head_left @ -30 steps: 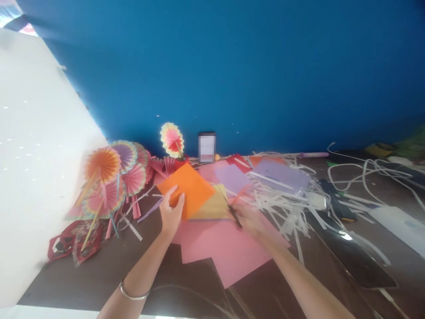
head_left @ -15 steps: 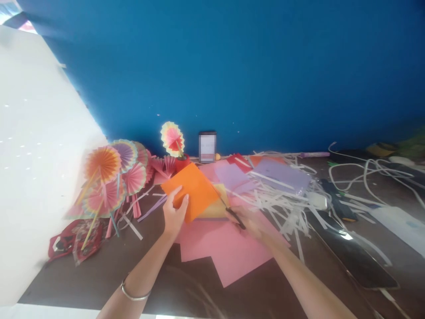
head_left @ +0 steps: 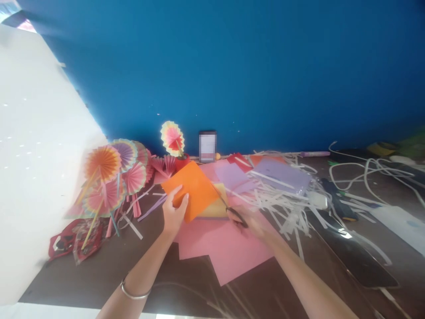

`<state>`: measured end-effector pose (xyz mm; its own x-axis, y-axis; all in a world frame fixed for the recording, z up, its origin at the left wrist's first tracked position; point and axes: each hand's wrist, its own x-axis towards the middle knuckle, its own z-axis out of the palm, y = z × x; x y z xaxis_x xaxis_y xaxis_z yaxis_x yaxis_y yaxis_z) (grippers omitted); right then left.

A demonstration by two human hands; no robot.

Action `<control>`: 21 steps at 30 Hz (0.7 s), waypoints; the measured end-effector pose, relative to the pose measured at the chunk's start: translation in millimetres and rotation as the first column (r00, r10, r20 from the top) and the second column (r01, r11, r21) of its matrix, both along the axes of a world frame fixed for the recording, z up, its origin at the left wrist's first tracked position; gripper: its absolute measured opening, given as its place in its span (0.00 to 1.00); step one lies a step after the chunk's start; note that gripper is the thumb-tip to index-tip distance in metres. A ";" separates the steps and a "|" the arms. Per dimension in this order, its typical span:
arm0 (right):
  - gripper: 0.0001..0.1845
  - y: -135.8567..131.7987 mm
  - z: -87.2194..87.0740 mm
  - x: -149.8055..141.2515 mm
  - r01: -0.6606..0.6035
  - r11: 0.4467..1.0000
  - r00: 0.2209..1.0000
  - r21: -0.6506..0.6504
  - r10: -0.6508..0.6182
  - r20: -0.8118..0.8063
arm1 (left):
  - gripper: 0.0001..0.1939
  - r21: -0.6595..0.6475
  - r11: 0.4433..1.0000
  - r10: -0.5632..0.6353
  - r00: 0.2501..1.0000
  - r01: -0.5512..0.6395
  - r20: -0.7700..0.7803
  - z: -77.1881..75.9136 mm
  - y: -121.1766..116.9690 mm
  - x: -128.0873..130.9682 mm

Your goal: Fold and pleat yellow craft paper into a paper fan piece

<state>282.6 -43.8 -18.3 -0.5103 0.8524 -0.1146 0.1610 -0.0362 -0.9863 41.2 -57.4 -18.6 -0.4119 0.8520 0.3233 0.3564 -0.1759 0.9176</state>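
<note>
My left hand [head_left: 175, 210] grips the lower left side of a square orange sheet of paper [head_left: 195, 188], thumb on top and the other fingers partly under it. In my right hand [head_left: 249, 220] is a pair of dark-handled scissors [head_left: 237, 217], my fingers in the handles. Their blades point up and left and meet the right edge of the orange paper. Beneath it lie a yellow sheet [head_left: 219, 206] and larger pink sheets [head_left: 229, 252] on the dark table.
Folded paper fans [head_left: 102, 164] stand at the left beside a red plastic packet [head_left: 63, 239]. White paper strips [head_left: 279, 204] and purple sheets [head_left: 282, 173] are heaped to the right. A black phone [head_left: 355, 252] and white cables [head_left: 365, 170] lie farther right. A small screen [head_left: 207, 147] leans against the blue wall.
The scissors' handles have spread a little wider in my right hand, at the same edge of the orange paper. The pink sheets have shifted slightly left. My left hand keeps its hold.
</note>
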 end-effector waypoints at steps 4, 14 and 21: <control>0.26 1.8 8.8 0.4 -0.145 0.989 0.987 0.039 0.147 -0.063 | 0.17 0.013 1.000 0.021 1.000 -0.021 0.003 1.7 -0.4 0.6; 0.23 -9.9 21.3 -0.9 -0.118 0.993 0.988 -0.024 0.115 -0.106 | 0.17 0.006 0.999 0.053 0.999 -0.053 0.013 3.0 -2.1 2.0; 0.25 -6.9 23.9 0.0 -0.154 0.988 0.983 0.031 0.156 -0.094 | 0.18 0.002 0.999 0.054 0.998 -0.054 0.016 2.9 -2.3 1.6</control>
<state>282.6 -50.7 5.6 -0.6441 0.7640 -0.0395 0.0675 0.0053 -0.9977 42.8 -59.7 -15.7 -0.4627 0.8274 0.3185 0.3509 -0.1590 0.9228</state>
